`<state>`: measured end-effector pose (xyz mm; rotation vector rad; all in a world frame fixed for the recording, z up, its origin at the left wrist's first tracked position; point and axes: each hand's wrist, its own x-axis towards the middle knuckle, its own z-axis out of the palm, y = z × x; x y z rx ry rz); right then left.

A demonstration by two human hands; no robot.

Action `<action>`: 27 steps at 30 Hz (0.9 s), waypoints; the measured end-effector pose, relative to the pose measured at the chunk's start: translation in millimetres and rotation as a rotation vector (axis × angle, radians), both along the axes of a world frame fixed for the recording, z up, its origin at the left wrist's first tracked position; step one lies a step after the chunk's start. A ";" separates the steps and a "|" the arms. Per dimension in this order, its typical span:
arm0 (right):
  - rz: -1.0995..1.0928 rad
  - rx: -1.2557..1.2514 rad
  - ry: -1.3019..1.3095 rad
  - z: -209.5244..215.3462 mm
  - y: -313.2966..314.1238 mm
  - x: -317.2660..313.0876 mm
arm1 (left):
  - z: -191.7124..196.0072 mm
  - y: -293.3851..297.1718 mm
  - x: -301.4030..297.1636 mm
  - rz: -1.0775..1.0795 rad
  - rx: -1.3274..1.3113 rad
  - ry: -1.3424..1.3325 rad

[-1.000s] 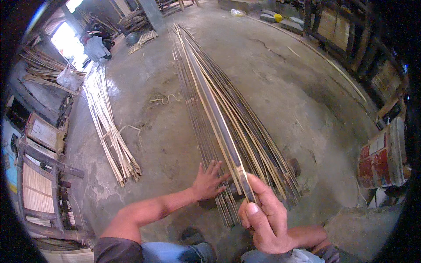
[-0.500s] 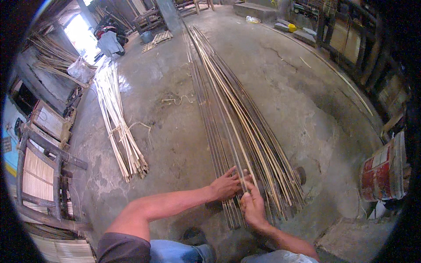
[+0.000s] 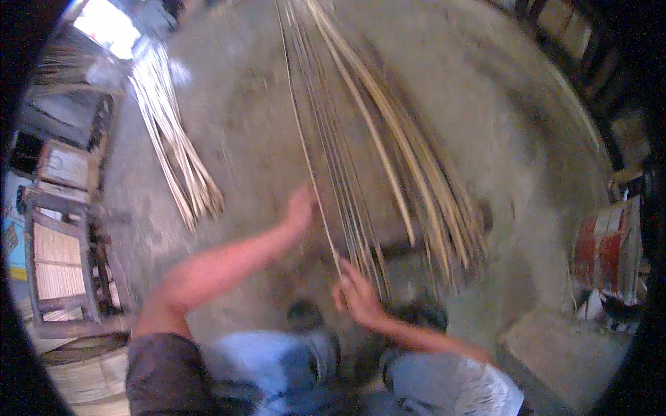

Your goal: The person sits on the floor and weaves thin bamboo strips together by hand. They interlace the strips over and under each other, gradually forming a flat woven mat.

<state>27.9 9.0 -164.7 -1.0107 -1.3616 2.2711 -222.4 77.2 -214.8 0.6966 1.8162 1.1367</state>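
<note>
While the view is smeared by motion, a long bundle of bamboo strips (image 3: pixel 361 159) can be made out spread lengthwise over the concrete floor (image 3: pixel 527 139). A second earlier a wide blade-like strip was gripped in the right hand above the bundle; that piece is no longer seen in either hand, and both hands have been lowered to the near end of the bundle, which suggests that sorting or picking out single strips has been taken up. One thin strip (image 3: pixel 305 145) is touched by the left hand (image 3: pixel 301 206) at the bundle's left edge, the fingers appearing loosely curled; whether it is pinched cannot be told through the blur. The right hand (image 3: pixel 357 295) is held at the bundle's near end, fingers spread apart, nothing clearly clamped. A smaller heap of pale strips (image 3: pixel 173 152) lies well left of the bundle, and a red drum (image 3: pixel 607 249) stands to its right.
</note>
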 end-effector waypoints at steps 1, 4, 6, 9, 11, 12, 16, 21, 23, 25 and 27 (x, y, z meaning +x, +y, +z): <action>0.133 0.017 0.024 -8.2 0.4 -1.6 | -31.6 -20.5 -30.8 -0.013 0.049 -0.034; 0.205 -0.125 -0.008 -22.4 -9.3 38.0 | 26.3 -7.3 23.4 -0.189 -0.135 -0.095; 0.226 -0.291 0.044 -17.2 -24.6 47.2 | 18.7 -13.2 12.7 -0.262 -0.163 -0.001; 0.404 -0.403 0.038 -42.2 -34.7 62.7 | -5.7 -12.7 -0.8 -0.150 -0.163 -0.016; 0.406 -0.433 -0.049 -60.8 -38.1 73.3 | -16.0 -11.7 -9.5 -0.198 -0.182 0.075; 0.310 -0.442 -0.123 -65.0 -39.5 78.0 | -20.5 -8.6 -13.8 -0.223 -0.188 0.120; 0.001 -0.525 -0.239 -54.9 -24.3 83.0 | -29.8 11.5 -6.7 -0.315 -0.108 0.071; -0.648 -0.409 -0.431 -60.2 22.1 103.8 | -20.0 14.1 9.5 -0.368 -0.177 0.015; -0.768 -0.438 -0.299 -45.4 43.2 77.3 | -14.0 6.3 15.7 -0.287 -0.185 0.183; -0.864 -0.427 -0.161 -54.8 57.8 62.1 | -22.9 -7.0 22.0 -0.257 -0.101 0.604; -0.845 -0.404 -0.160 -79.9 58.1 64.6 | -43.2 -10.9 20.0 -0.252 0.106 1.316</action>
